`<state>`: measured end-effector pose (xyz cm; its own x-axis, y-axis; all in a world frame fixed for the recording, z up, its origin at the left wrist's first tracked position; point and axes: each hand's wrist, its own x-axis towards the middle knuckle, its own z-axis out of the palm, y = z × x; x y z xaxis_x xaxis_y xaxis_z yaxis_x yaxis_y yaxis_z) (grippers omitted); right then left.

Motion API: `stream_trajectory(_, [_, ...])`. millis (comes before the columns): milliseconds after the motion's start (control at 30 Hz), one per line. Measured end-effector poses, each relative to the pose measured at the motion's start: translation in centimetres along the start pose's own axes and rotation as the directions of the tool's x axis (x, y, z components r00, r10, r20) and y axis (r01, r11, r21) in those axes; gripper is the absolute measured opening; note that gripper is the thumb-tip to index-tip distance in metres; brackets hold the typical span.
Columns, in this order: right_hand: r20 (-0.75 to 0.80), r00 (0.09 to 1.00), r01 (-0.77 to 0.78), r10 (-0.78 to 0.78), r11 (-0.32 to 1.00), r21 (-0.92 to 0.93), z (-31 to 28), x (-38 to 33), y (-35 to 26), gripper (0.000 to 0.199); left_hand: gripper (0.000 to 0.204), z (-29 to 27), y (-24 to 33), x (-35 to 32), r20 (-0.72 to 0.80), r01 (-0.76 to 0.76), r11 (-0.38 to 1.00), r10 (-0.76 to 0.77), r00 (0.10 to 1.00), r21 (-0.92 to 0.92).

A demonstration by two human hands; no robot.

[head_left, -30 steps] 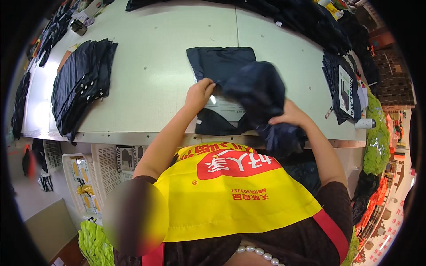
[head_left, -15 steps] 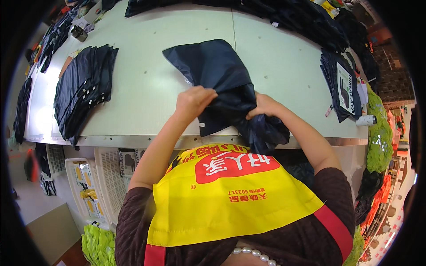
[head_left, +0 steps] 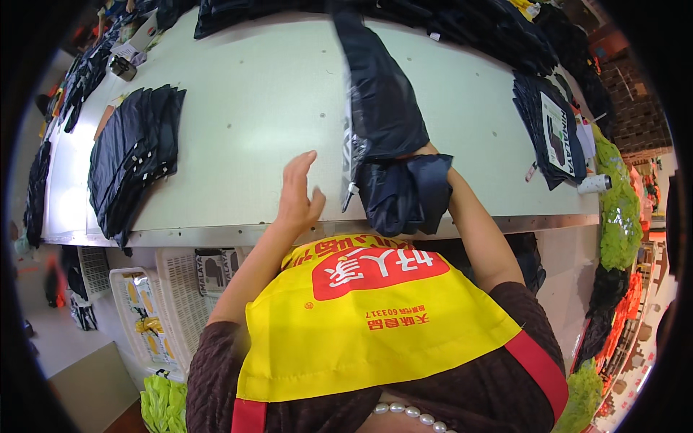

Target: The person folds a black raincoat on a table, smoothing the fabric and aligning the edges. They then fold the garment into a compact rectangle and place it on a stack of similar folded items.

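Note:
A dark navy piece of clothing (head_left: 386,108) stretches from the front edge of the white table (head_left: 281,86) toward the back; its far end is blurred. Its near part is bunched and hangs over my right forearm. Along its left edge is a shiny strip with a small white tip. My right hand (head_left: 427,150) is gathered into the cloth at its fold and grips it; most of its fingers are hidden by the fabric. To the left of the cloth, apart from it, my left hand (head_left: 297,191) is raised above the table with fingers outstretched, holding nothing.
A stack of dark folded garments (head_left: 137,155) with small white tags lies at the left. More dark garments (head_left: 462,32) line the back. At the right are another dark stack (head_left: 552,137) and a white thread cone (head_left: 594,184). White plastic baskets (head_left: 184,303) stand below left.
The cloth has swung from a wide spread into a long strip reaching farther back. My left hand has let go of it and opened. My right hand is now mostly covered by cloth.

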<state>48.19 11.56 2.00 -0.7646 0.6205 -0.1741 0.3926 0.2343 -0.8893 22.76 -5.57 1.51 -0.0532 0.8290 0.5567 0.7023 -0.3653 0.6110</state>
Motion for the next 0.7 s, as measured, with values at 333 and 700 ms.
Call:
stream_trajectory(333, [-0.204,0.979,-0.034,-0.010,0.977,-0.211,2.3,-1.0,-0.7,0.045,0.034,3.2,1.7,1.6,0.363,0.220,0.974,-0.223,0.905,0.049])
stream_trajectory(700, [-0.345,0.934,-0.067,-0.090,0.906,-0.419,3.2,2.4,-1.6,0.046,0.020,-0.5,6.7,-0.1,0.349,0.397,0.915,-0.394,0.850,0.068])
